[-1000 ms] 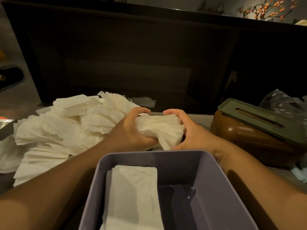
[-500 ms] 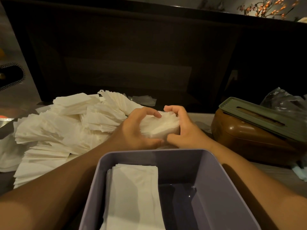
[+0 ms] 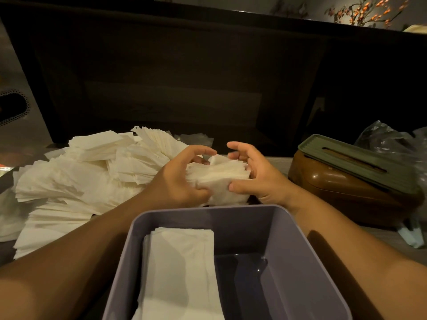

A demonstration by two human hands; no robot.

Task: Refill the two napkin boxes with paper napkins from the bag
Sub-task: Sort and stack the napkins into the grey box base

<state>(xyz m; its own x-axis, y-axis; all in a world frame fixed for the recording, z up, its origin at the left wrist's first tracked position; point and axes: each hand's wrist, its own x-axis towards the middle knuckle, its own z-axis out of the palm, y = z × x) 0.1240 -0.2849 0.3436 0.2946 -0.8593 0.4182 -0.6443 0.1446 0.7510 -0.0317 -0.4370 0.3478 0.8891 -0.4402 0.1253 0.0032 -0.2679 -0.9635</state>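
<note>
**One box half filled, one shut, a heap left to go**

My left hand [image 3: 178,179] and my right hand [image 3: 256,174] are cupped round a small stack of napkins [image 3: 219,179], thumbs underneath and fingers curled over the top, squaring its ragged edges just beyond the far wall of the purple box [image 3: 300,262]; the stack is held off the table, between the big pile and the brown box.

The purple box sits open right in front of me; one column of napkins [image 3: 182,269] already lies flat along its left side, while the right side shows bare bottom, so by my reckoning this box is about half done; the stack in my hands looks meant for that gap.

The brown box [image 3: 342,192] stands to my right with its green slotted lid [image 3: 355,162] on (I cannot tell what is inside, so I cannot say whether it is filled or waiting).

A large loose pile of napkins [image 3: 76,179] spreads over the table to my left, plenty for what remains; the crumpled plastic bag [image 3: 392,144] lies behind the brown box.

Left to do, as I judge it: set this stack in, top up the purple box, find its lid (none in view), and settle the brown one.
</note>
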